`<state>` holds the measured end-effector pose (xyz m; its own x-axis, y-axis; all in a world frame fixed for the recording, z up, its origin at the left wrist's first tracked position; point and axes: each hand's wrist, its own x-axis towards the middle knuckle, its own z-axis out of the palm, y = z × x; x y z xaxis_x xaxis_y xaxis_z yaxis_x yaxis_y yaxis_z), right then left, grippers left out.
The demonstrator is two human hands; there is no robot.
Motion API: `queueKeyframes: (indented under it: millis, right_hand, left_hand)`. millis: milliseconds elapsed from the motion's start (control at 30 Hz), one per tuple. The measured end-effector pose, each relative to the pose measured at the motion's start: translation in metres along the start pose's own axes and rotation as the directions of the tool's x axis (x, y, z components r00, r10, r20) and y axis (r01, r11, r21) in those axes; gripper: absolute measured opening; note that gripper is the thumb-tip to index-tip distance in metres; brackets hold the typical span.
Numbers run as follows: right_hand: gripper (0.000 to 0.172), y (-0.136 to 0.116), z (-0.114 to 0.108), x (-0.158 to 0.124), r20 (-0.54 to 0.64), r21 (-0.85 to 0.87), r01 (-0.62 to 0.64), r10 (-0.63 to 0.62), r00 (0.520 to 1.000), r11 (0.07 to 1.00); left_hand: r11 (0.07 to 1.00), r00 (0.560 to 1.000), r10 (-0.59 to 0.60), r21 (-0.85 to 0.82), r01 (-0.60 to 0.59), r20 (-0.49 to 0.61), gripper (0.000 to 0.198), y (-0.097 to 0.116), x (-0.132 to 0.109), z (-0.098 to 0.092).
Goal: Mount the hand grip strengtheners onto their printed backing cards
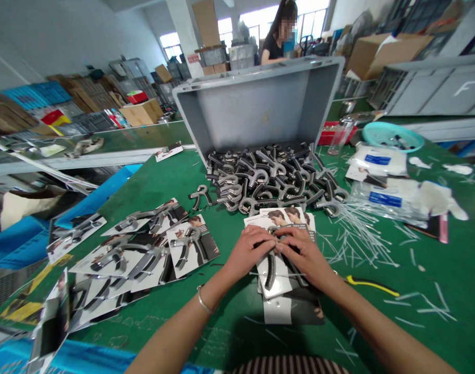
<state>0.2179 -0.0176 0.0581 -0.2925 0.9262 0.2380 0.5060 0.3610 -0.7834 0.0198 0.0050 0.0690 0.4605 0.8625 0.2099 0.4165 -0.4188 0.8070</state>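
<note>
A grey-and-black hand grip strengthener lies on a printed cardboard card in front of me, its two handles pointing towards me. My left hand and my right hand close over its upper part from either side. Thumbs and fingertips meet in a pinch there, hiding the coil end and any small piece between them. A thin white tie crosses the handles. More cards lie underneath, and one dark-and-white card sticks out at the bottom.
A tipped grey crate spills a heap of hand grips. Carded grips pile up at left. White ties scatter at right, near yellow-handled pliers, plastic bags and a turquoise plate. A person is behind the crate.
</note>
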Motion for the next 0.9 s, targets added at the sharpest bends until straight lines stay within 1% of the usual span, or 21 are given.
queueKeyframes:
  millis: [67, 133, 200, 267, 300, 367, 467, 500, 533, 567, 633, 667, 700, 733, 767, 833, 867, 900]
  right_hand:
    - [0.020, -0.001, -0.003, -0.001, 0.049, 0.012, 0.022, -0.022, 0.999, 1.000]
    - [0.015, -0.001, -0.006, -0.002, 0.071, 0.046, 0.030, -0.033, 0.997, 0.998]
    - [0.010, 0.000, -0.008, -0.003, 0.052, 0.079, 0.017, -0.021, 0.998, 0.997]
    - [0.011, 0.002, -0.007, -0.002, 0.014, 0.088, 0.008, -0.009, 1.000, 0.996]
    - [0.012, 0.003, -0.005, -0.002, -0.007, 0.084, 0.003, -0.003, 1.000, 0.996]
    - [0.013, 0.004, -0.001, -0.001, -0.058, 0.074, 0.002, 0.002, 0.998, 0.997]
    - [0.013, 0.005, 0.004, 0.000, -0.100, 0.076, 0.005, 0.003, 0.995, 0.997]
    - [0.013, 0.004, 0.004, 0.000, -0.098, 0.079, 0.003, 0.004, 0.995, 0.997]
    - [0.013, 0.004, 0.004, 0.001, -0.090, 0.081, -0.001, 0.009, 0.996, 0.997]
    - [0.013, 0.003, 0.004, 0.001, -0.081, 0.083, -0.009, 0.015, 0.997, 0.997]
    - [0.013, 0.002, 0.003, 0.001, -0.074, 0.085, -0.014, 0.021, 0.997, 0.996]
    - [0.012, 0.001, 0.003, 0.001, -0.077, 0.086, -0.013, 0.020, 0.997, 0.996]
    - [0.011, 0.001, 0.004, 0.002, -0.082, 0.087, -0.010, 0.017, 0.996, 0.996]
    - [0.010, 0.002, 0.005, 0.003, -0.086, 0.089, -0.007, 0.015, 0.996, 0.996]
    - [0.007, 0.002, 0.006, 0.003, -0.087, 0.088, -0.008, 0.016, 0.996, 0.996]
    - [0.003, 0.003, 0.007, 0.005, -0.079, 0.081, -0.018, 0.024, 0.997, 0.997]
    - [0.001, 0.002, 0.007, 0.005, -0.072, 0.075, -0.022, 0.027, 0.997, 0.997]
    - [0.001, 0.001, 0.005, 0.005, -0.069, 0.064, -0.019, 0.024, 0.997, 0.998]
  left_hand:
    - [0.999, 0.999, -0.048, -0.004, 0.048, -0.023, 0.016, 0.003, 0.001, -0.003]
    - [0.997, 0.998, -0.048, 0.051, 0.051, -0.048, 0.016, 0.009, 0.003, -0.005]
    - [0.990, 0.995, -0.016, 0.141, 0.030, -0.101, 0.016, 0.016, 0.003, -0.005]
    - [0.976, 0.986, 0.032, 0.216, 0.004, -0.161, 0.015, 0.024, 0.000, 0.000]
    - [0.969, 0.983, 0.063, 0.246, -0.019, -0.173, 0.014, 0.028, -0.003, 0.004]
    - [0.948, 0.981, 0.136, 0.306, -0.088, -0.139, 0.015, 0.033, -0.012, 0.016]
    - [0.887, 0.970, 0.243, 0.403, -0.224, 0.004, 0.019, 0.035, -0.028, 0.033]
    - [0.876, 0.964, 0.260, 0.409, -0.256, 0.046, 0.020, 0.035, -0.032, 0.036]
    - [0.883, 0.965, 0.255, 0.392, -0.258, 0.060, 0.020, 0.034, -0.036, 0.037]
    - [0.909, 0.973, 0.228, 0.353, -0.224, 0.028, 0.019, 0.033, -0.038, 0.037]
    - [0.968, 0.985, 0.121, 0.233, -0.090, -0.123, 0.016, 0.033, -0.039, 0.033]
    - [0.983, 0.978, 0.070, 0.180, -0.034, -0.195, 0.015, 0.032, -0.040, 0.032]
    - [0.987, 0.972, 0.051, 0.158, -0.014, -0.231, 0.013, 0.032, -0.040, 0.032]
    - [0.983, 0.973, 0.071, 0.180, -0.031, -0.220, 0.012, 0.033, -0.041, 0.034]
    - [0.969, 0.980, 0.113, 0.238, -0.072, -0.165, 0.012, 0.033, -0.041, 0.036]
    - [0.909, 0.983, 0.181, 0.381, -0.169, 0.004, 0.015, 0.036, -0.044, 0.042]
    - [0.879, 0.980, 0.187, 0.434, -0.199, 0.071, 0.017, 0.038, -0.046, 0.043]
    - [0.859, 0.980, 0.173, 0.473, -0.198, 0.096, 0.017, 0.041, -0.049, 0.042]
